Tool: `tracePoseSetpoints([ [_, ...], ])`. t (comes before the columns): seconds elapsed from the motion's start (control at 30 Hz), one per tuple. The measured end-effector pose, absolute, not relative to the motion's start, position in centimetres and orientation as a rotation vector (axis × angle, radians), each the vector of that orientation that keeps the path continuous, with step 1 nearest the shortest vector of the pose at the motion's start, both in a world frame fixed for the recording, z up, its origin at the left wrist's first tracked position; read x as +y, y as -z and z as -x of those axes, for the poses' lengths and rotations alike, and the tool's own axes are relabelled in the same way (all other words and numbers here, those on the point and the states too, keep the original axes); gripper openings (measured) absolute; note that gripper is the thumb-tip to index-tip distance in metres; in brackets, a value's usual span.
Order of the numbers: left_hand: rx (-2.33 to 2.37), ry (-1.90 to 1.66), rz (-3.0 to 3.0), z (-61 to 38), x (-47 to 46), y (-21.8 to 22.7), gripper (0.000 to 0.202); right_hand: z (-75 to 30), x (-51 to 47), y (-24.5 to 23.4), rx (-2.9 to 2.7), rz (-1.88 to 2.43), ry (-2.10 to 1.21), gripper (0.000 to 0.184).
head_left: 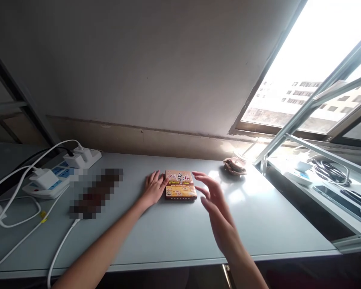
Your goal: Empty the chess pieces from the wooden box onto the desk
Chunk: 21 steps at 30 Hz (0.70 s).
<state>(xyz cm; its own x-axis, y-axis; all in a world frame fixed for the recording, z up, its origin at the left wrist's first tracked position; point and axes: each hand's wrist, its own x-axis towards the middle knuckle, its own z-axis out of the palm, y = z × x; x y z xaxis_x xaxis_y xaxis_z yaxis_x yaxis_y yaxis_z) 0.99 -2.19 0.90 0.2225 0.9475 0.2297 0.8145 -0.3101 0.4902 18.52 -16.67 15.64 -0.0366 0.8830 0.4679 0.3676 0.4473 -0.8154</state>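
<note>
A small brown and yellow Chinese chess box [181, 186] lies flat on the grey table [168, 237], its printed lid facing up. My left hand [155, 187] rests at the box's left side, fingers spread on the tabletop, with the thumb at the box's left edge. On the other side, my right hand [214, 198] hovers by the box with its fingers apart and stretched toward the right edge. Whether the right fingertips touch the box I cannot tell. Neither hand grips anything.
A white power strip [61, 174] with chargers and white cables [24, 180] occupies the left side. Near it is a pixelated dark object [96, 194] with a cable. A brown ornate dish [234, 166] sits at the back right. Metal framing [282, 138] stands by the window.
</note>
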Motion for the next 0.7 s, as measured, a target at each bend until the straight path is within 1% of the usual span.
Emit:
tracePoseSetpoints([
  [0.07, 1.661, -0.707, -2.213, -1.5, -2.8, -1.0, 0.066, -19.9, -12.9, -12.3, -1.576, 1.277, -0.618, 0.04],
  [0.13, 1.662, -0.703, -2.201, -2.0, -3.2, -1.0, 0.069, -21.1, -10.0, -8.5, -1.486, 1.508, -0.607, 0.056],
  [0.17, 1.658, -0.702, -2.197, -2.1, -3.3, -1.0, 0.07, -21.5, -9.0, -6.7, -1.429, 1.606, -0.666, 0.065],
  [0.23, 1.624, -0.698, -2.194, -2.2, -3.4, -1.1, 0.071, -21.7, -8.1, -4.1, -1.41, 1.669, -0.811, 0.079],
  [0.3, 1.564, -0.693, -2.179, -2.0, -3.5, -1.3, 0.072, -21.1, -8.3, -3.0, -1.414, 1.638, -0.874, 0.083],
  [0.37, 1.473, -0.721, -2.137, -1.9, -3.7, -2.0, 0.072, -20.3, -9.0, -3.3, -1.364, 1.573, -0.899, 0.082],
  [0.43, 1.345, -0.816, -2.086, -1.9, -4.2, -3.0, 0.073, -19.7, -10.0, -4.4, -1.284, 1.488, -0.898, 0.077],
  [0.53, 1.066, -1.067, -2.009, -2.1, -5.5, -5.0, 0.077, -19.2, -11.3, -6.6, -1.272, 1.315, -0.778, 0.064],
  [0.6, 0.915, -1.235, -1.913, -2.1, -6.2, -6.5, 0.076, -18.9, -11.8, -7.9, -1.363, 1.225, -0.681, 0.059],
  [0.7, 0.964, -1.459, -1.844, -1.0, -6.3, -8.0, 0.068, -17.9, -12.0, -9.7, -1.526, 1.173, -0.61, 0.057],
])
